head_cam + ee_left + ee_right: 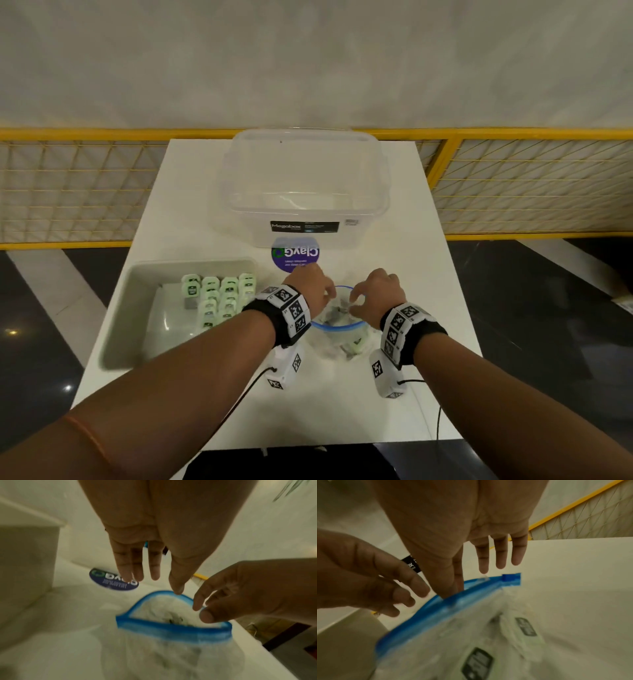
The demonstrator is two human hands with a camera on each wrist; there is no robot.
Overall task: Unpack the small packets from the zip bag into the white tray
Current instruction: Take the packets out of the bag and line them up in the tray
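The clear zip bag (342, 337) with a blue zip rim (171, 628) stands with its mouth wide in the middle of the white table. Pale green small packets (527, 627) with dark labels show through its side. My right hand (453, 592) pinches the rim between thumb and forefinger, the other fingers straight. Over the mouth hovers my left hand (164, 584) with fingers loose and its thumb tip touching the far rim. The white tray (116, 329) sits left of the bag and holds several green packets (219, 298) in rows.
A large clear lidded box (305, 192) with a black label stands behind the bag. A round purple sticker (295, 255) lies on the table between them. A yellow mesh fence (513, 185) runs behind the table. Wrist cables (438, 421) trail towards the near edge.
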